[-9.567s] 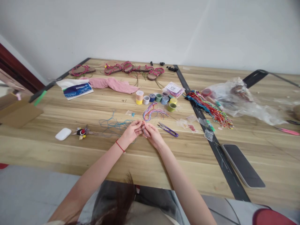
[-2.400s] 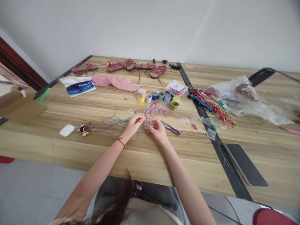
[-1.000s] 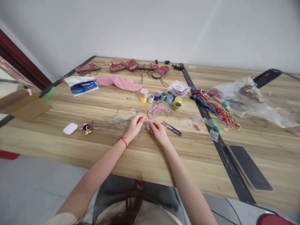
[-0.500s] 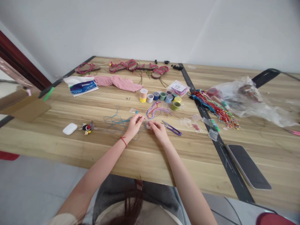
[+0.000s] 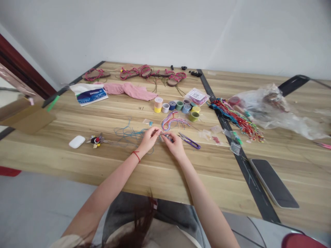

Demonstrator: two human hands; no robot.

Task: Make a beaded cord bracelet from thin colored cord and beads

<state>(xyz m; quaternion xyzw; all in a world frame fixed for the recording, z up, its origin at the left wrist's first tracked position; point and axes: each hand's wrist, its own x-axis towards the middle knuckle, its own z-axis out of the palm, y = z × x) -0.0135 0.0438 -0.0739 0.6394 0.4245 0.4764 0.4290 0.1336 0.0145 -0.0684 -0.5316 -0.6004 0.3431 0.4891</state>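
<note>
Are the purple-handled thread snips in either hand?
No, the thread snips lie on the wooden table, beside the right hand.

Your left hand (image 5: 148,140), with a thin red cord bracelet (image 5: 136,156) at the wrist, and your right hand (image 5: 176,145) nearly meet above a pale wooden table (image 5: 124,168), their fingertips pinching a short length of fine cord (image 5: 163,136), too small to show detail. A loose tangle of thin blue thread (image 5: 128,132) lies on the left, running toward the left hand. Just beyond the right hand lies a looped bundle of pink, blue and purple strands (image 5: 168,124).
</note>
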